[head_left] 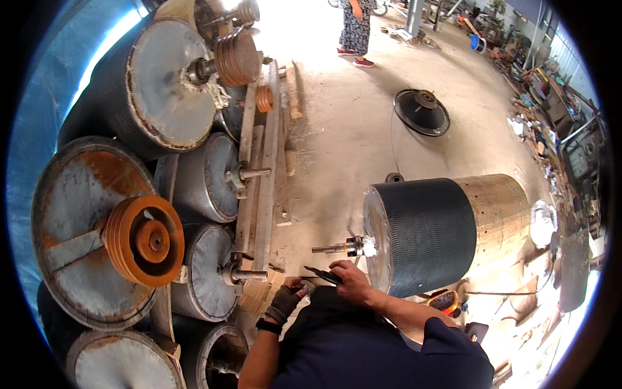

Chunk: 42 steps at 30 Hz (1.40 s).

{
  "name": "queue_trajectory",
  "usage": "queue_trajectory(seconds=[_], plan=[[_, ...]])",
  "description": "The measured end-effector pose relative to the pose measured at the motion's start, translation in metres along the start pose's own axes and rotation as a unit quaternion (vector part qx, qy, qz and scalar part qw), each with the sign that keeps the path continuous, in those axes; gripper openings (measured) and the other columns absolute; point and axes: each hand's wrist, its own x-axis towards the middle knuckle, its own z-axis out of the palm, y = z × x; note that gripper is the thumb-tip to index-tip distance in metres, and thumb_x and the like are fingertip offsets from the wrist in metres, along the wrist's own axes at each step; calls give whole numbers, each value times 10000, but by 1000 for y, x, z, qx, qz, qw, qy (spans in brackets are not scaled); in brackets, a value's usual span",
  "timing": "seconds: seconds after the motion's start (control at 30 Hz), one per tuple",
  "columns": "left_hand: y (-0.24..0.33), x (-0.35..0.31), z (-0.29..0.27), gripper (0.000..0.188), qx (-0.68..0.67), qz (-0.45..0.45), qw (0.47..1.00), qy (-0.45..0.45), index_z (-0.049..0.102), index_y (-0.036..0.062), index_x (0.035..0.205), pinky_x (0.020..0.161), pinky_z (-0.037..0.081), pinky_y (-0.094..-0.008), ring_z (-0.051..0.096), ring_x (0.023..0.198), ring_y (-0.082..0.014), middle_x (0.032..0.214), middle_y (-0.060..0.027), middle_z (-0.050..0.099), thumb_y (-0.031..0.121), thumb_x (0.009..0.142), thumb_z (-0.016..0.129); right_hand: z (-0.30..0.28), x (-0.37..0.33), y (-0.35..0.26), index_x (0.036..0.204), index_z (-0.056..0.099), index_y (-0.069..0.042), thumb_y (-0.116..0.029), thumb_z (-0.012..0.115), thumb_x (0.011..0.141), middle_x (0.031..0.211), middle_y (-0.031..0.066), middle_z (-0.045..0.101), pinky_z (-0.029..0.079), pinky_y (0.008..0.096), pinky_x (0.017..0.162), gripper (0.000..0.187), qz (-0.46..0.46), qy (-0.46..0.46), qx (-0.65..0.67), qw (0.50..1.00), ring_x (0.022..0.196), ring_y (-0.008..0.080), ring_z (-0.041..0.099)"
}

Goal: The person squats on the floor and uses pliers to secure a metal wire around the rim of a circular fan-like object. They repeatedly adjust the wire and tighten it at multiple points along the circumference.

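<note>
My right hand (353, 282) is closed around a dark, slim tool with a pointed end (322, 275); its exact kind does not show. My left hand (286, 301), in a dark fingerless glove with a black band at the wrist, is beside my dark clothing with its fingers curled. Something pale lies at its fingertips, too small to name. Just ahead of my right hand, a metal shaft (332, 248) sticks out of the end of a large drum (421, 233). The drum lies on its side, part wrapped in black textured sheet and part bare, perforated brown surface.
Stacked drums with metal ends (172, 84) fill the left side, some with rusty grooved pulleys (152, 240). Long beams (264, 168) run beside them. A black round disc (421, 112) lies on the concrete floor. Beyond stands a person (356, 29). Scrap (541, 123) lines the right wall.
</note>
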Motion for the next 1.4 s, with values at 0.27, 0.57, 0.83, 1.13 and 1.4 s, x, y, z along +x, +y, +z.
queue_trajectory(seconds=[0.27, 0.57, 0.83, 1.13, 1.4], plan=[[80, 81, -28, 503, -82, 39, 972, -218, 496, 57, 1345, 992, 445, -299, 543, 1156, -117, 1233, -7, 599, 102, 890, 707, -3, 70, -32, 924, 577, 6, 144, 608, 637, 1234, 184, 570, 505, 368, 928, 320, 90, 117, 157, 976, 1152, 324, 563], [148, 192, -57, 179, -113, 9, 990, -82, 632, 65, 1076, 693, 483, -252, 566, 750, -76, 827, 28, 622, 193, 953, 656, -26, 215, 34, 982, 608, 42, 106, 579, 671, 1190, 173, 586, 492, 367, 996, 318, 91, 161, 208, 961, 1136, 290, 594], [249, 400, -49, 246, -44, -13, 987, -153, 631, 55, 1107, 765, 465, -243, 551, 838, -67, 899, 39, 609, 250, 957, 630, -115, 363, 139, 1018, 615, 39, 84, 553, 686, 1089, 176, 636, 521, 369, 904, 341, 122, 237, 129, 955, 1067, 298, 624], [333, 597, 78, 411, -243, -47, 960, -130, 534, 75, 1270, 857, 463, -240, 522, 938, -73, 999, 32, 576, 262, 942, 697, -221, 478, 193, 1161, 524, 23, -85, 489, 980, 985, 145, 615, 493, 329, 814, 214, 199, 332, 284, 877, 866, 239, 610], [339, 781, 98, 324, -223, -235, 916, -236, 599, 65, 1087, 700, 492, -263, 591, 779, -114, 873, -16, 649, 243, 875, 768, -284, 545, 307, 1299, 505, 22, -9, 599, 791, 1287, 219, 515, 345, 474, 1068, 517, 263, 167, -1, 950, 1231, 426, 440]])
